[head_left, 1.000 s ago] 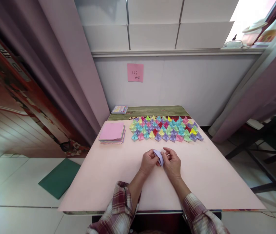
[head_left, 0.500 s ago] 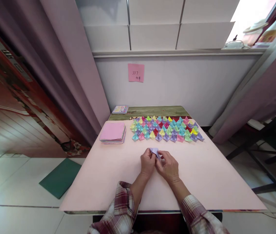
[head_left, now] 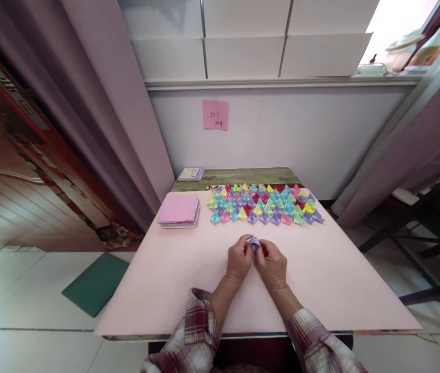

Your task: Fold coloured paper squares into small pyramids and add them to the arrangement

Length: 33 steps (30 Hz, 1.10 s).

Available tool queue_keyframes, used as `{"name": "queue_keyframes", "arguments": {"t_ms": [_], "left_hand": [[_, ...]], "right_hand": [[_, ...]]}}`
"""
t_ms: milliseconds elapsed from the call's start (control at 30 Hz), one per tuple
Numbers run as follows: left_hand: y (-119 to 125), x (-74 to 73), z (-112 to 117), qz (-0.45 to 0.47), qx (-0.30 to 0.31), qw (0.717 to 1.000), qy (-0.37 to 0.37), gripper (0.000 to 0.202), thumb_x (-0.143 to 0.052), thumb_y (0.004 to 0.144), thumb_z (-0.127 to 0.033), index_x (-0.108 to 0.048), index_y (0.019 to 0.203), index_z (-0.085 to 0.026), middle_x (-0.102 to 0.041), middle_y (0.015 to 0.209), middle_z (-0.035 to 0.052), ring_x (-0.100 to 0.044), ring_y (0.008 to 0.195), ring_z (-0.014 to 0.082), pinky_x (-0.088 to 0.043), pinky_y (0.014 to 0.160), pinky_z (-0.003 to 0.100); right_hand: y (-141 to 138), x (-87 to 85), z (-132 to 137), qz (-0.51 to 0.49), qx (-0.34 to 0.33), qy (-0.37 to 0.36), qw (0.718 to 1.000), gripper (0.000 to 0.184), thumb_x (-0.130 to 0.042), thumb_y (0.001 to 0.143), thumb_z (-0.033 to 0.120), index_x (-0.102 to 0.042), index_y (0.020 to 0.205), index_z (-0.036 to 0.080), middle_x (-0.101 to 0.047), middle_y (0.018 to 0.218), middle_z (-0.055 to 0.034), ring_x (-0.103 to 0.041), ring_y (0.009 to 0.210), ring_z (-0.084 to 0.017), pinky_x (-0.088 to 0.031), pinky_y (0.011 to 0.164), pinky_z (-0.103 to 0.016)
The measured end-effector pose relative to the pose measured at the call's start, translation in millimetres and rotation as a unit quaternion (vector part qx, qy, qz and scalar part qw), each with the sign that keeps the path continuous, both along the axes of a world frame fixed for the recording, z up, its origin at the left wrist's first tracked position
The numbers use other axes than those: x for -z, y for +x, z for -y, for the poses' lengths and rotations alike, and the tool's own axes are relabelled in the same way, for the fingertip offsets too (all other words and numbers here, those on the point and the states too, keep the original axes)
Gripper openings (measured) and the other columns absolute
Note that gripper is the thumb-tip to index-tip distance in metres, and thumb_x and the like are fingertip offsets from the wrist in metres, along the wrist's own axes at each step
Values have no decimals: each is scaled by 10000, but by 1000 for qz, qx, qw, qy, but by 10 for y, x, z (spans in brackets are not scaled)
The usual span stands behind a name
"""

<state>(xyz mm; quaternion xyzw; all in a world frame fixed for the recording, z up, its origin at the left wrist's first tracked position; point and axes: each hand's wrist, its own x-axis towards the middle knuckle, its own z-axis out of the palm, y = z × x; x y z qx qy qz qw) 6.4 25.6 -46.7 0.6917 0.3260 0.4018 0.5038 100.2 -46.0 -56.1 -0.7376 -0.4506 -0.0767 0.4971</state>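
Between my two hands is a small folded piece of lavender origami paper (head_left: 254, 241), its upper points showing above the fingers. My left hand (head_left: 239, 258) pinches its left side, with the fingers curled. On the other side, my right hand (head_left: 272, 265) grips it between thumb and fingers. Both hands are close together over the pink-covered table (head_left: 189, 290). The lower part of the paper is mostly hidden by the thumbs. Beyond the hands lie rows of small folded paper boats (head_left: 264, 205) in several colours.
A stack of square coloured paper (head_left: 179, 210) with a pink sheet on top lies at the left. Behind it sits a packet (head_left: 191, 174) on the green strip of tabletop. A pink note (head_left: 216, 115) hangs on the wall. Dark chair legs (head_left: 422, 298) stand at the right.
The folded paper has gone from a flat triangular shape to a narrower form with raised points. My right hand, previously with fingers looser, now grips it; both hands moved slightly right.
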Motion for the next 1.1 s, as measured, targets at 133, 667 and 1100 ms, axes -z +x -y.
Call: {"name": "queue_keyframes", "arguments": {"t_ms": [133,667,1100], "left_hand": [[4,33,-17,23,-1,998,-50,254,-572,824,-302,-699,1026,-217,-667,684,3,-583,546,144,-496,573,247],[-19,27,10,-26,16,998,64,320,-568,807,-187,-680,1101,-246,-720,1047,68,-661,942,253,-482,912,367],[-9,111,15,-80,-21,986,147,422,-515,821,-153,-635,1220,-217,-713,1128,71,-679,1001,241,-518,937,363]], "right_hand": [[25,-19,2,-43,-2,10,999,231,-479,900,288,-675,967,184,-709,837,-50,-630,665,-153,-479,642,-253],[-42,-8,23,57,-21,2,998,230,-464,917,233,-674,1002,192,-719,880,-66,-650,747,-168,-463,666,-252],[-44,-36,11,13,26,7,1000,113,-505,843,218,-613,866,193,-672,762,-19,-594,607,-133,-446,599,-227]]}}
